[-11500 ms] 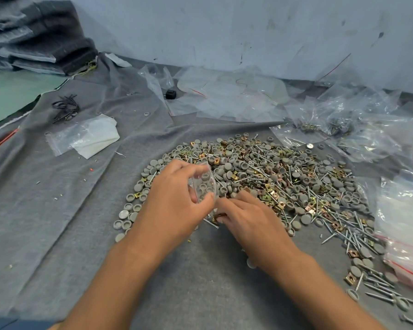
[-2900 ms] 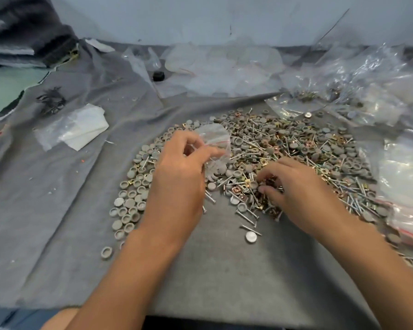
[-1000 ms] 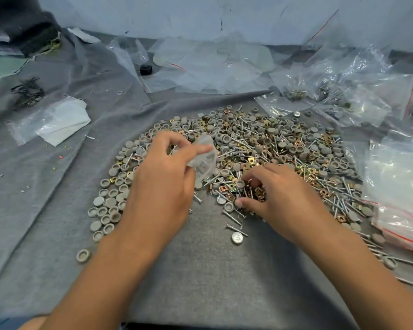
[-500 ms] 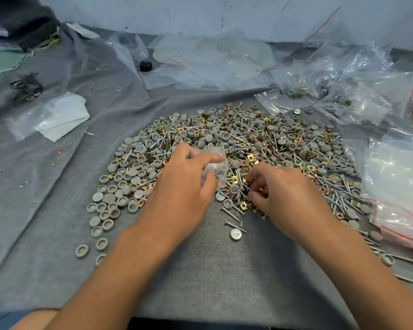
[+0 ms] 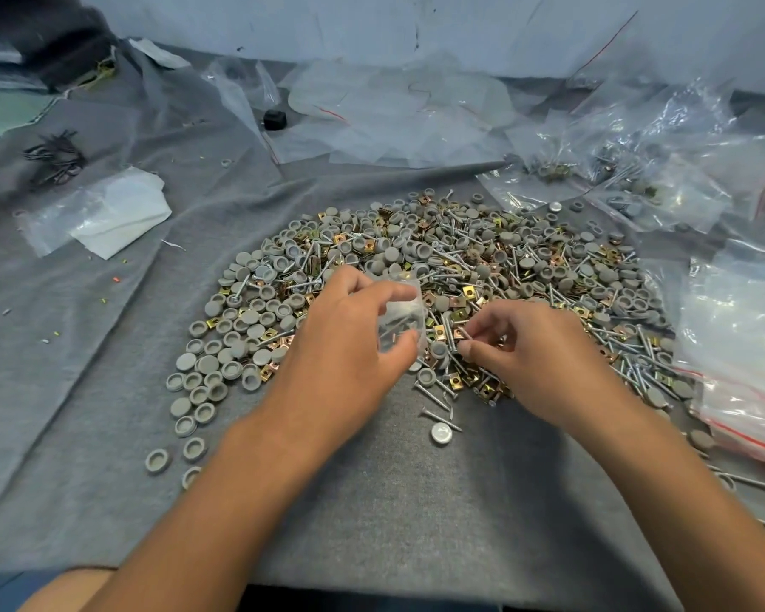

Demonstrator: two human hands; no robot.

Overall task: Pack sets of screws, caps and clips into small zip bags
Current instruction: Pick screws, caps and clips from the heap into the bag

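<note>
Resting in left grip: zip bag

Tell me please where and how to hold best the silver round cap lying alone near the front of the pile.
Pinch the silver cap by its round rim, coming straight down from above: it lies flat on the grey cloth, free all around except a screw just behind it.

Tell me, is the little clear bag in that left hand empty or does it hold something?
Not empty: through the small zip bag, pinched by the left hand, thin screws show inside.
</note>
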